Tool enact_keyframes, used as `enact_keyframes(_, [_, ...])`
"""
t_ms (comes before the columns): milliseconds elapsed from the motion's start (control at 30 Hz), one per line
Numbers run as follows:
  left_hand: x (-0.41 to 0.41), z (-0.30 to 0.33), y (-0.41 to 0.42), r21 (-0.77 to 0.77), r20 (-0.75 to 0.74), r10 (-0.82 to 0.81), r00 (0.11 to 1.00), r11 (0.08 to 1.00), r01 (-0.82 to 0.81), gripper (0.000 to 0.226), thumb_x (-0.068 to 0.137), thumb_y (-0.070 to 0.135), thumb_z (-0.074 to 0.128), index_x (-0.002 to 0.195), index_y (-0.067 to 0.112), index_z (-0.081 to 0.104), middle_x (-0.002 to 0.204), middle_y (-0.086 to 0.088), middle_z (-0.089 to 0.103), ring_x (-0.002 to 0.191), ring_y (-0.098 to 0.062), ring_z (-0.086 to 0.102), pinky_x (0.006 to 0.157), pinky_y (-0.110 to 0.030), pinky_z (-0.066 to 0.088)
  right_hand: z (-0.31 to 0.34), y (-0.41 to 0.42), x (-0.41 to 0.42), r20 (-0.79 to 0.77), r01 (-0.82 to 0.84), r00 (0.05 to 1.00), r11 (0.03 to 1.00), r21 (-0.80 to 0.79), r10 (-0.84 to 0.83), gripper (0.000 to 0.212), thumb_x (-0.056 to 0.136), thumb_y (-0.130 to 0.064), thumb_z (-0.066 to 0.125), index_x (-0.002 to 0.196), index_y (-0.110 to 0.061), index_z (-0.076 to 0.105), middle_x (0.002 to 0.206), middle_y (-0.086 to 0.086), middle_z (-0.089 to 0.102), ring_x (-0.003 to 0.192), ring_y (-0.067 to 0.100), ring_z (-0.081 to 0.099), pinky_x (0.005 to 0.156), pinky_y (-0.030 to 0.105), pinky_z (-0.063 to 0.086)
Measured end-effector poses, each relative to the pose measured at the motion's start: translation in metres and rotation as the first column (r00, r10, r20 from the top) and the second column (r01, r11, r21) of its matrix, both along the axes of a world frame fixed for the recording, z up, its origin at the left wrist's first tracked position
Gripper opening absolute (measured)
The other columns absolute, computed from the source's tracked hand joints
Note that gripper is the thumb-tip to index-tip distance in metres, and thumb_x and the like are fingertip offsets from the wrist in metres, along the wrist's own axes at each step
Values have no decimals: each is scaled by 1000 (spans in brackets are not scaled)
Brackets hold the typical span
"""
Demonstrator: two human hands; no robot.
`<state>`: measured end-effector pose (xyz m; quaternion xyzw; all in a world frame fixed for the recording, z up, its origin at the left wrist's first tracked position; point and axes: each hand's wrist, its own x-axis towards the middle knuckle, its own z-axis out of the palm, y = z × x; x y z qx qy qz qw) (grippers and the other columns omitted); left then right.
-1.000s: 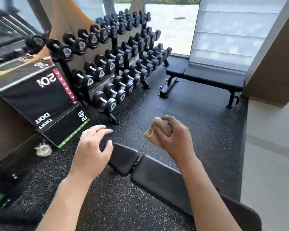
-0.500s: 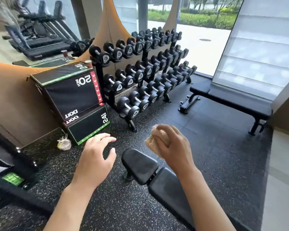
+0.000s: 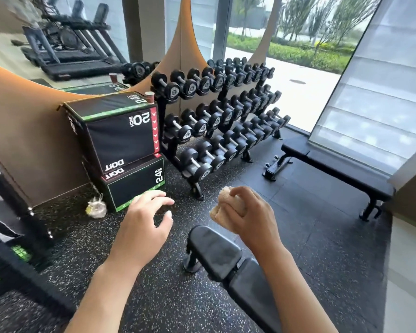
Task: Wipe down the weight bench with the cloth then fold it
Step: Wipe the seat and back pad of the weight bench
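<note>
The cloth (image 3: pixel 227 205) sits bunched in your right hand (image 3: pixel 249 216), fingers curled round it, held above the weight bench (image 3: pixel 216 252) and not touching the pad. Your left hand (image 3: pixel 143 227) hovers empty beside it, fingers loosely spread. Wiping looks not yet begun; next, lower the cloth onto the pad.

Most of the cloth (image 3: pixel 222 207) is buried in the right hand (image 3: pixel 252 217); only a crumpled tan edge shows past the fingers (image 3: pixel 238 197). The weight bench (image 3: pixel 216 251) runs out of frame at the bottom edge (its rear legs unseen). The treadmills (image 3: pixel 65 44) at top left are smeared by blur.
</note>
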<state>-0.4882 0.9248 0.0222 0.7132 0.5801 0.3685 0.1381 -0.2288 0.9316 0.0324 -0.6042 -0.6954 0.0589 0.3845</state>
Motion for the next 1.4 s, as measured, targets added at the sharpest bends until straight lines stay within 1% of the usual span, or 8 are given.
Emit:
enact_keyframes(133, [-31, -1, 6, 3, 12, -2, 1000, 1000, 2, 26, 94, 18, 67, 118, 26, 71, 128, 14, 61, 127, -7, 50, 111, -26, 34, 1, 8, -27, -49, -14, 999, 1000, 8, 15, 22, 87, -44, 78, 101, -35, 64, 89, -35, 55, 78, -5, 55, 75, 27, 43])
enact_keyframes(233, [-43, 0, 13, 12, 23, 8, 1000, 1000, -8, 27, 93, 17, 68, 118, 26, 72, 127, 12, 62, 125, -8, 52, 111, -28, 36, 1, 12, -38, -57, -41, 998, 999, -2, 41, 23, 86, -45, 78, 102, -37, 65, 90, -31, 61, 80, -11, 58, 70, 9, 41])
enact_keyframes(300, [-47, 0, 20, 21, 28, 11, 1000, 1000, -11, 27, 93, 17, 68, 119, 25, 72, 128, 11, 62, 125, -9, 52, 110, -27, 36, 0, 17, -41, -52, -43, 998, 999, -20, 42, 24, 86, -45, 78, 104, -37, 65, 91, -27, 64, 79, -10, 60, 66, 5, 39])
enact_keyframes(533, [-45, -6, 56, 14, 17, -8, 1000, 1000, 8, 30, 94, 19, 66, 123, 23, 69, 129, 10, 63, 126, -10, 53, 112, -32, 41, -7, 56, -37, -66, -47, 997, 997, -55, 44, 26, 86, -44, 78, 107, -34, 67, 96, -25, 66, 83, -3, 63, 73, 21, 52])
enact_keyframes(900, [-3, -7, 182, -54, -104, 20, 994, 998, -26, 45, 93, 25, 67, 138, 25, 59, 136, 10, 59, 131, -12, 48, 113, -32, 38, -15, 184, 35, -136, 22, 990, 999, -46, -28, 24, 84, -42, 81, 103, -33, 69, 93, -28, 63, 84, -9, 60, 70, 9, 42])
enact_keyframes(1033, [20, -2, 235, -39, -150, 23, 988, 999, -30, 43, 93, 23, 69, 135, 22, 61, 134, 6, 61, 129, -16, 50, 113, -30, 35, -18, 237, 61, -158, 38, 986, 998, -40, -44, 24, 84, -39, 81, 103, -30, 70, 95, -21, 67, 83, 2, 61, 73, 18, 46])
enact_keyframes(1200, [36, 3, 290, -29, -187, 22, 982, 999, -28, 48, 90, 37, 60, 136, 24, 60, 136, 6, 61, 130, -17, 49, 115, -31, 34, -20, 295, 79, -194, 39, 980, 998, -49, -48, 23, 85, -43, 78, 103, -32, 68, 95, -21, 67, 84, 4, 61, 76, 28, 49])
enact_keyframes(1400, [37, 8, 342, -2, -212, 24, 977, 1000, -25, 56, 88, 40, 61, 140, 20, 60, 146, 0, 56, 140, -20, 42, 123, -45, 32, -22, 345, 78, -204, 53, 977, 998, -42, -61, 23, 85, -43, 78, 103, -33, 68, 94, -23, 65, 84, -7, 57, 73, 20, 43])
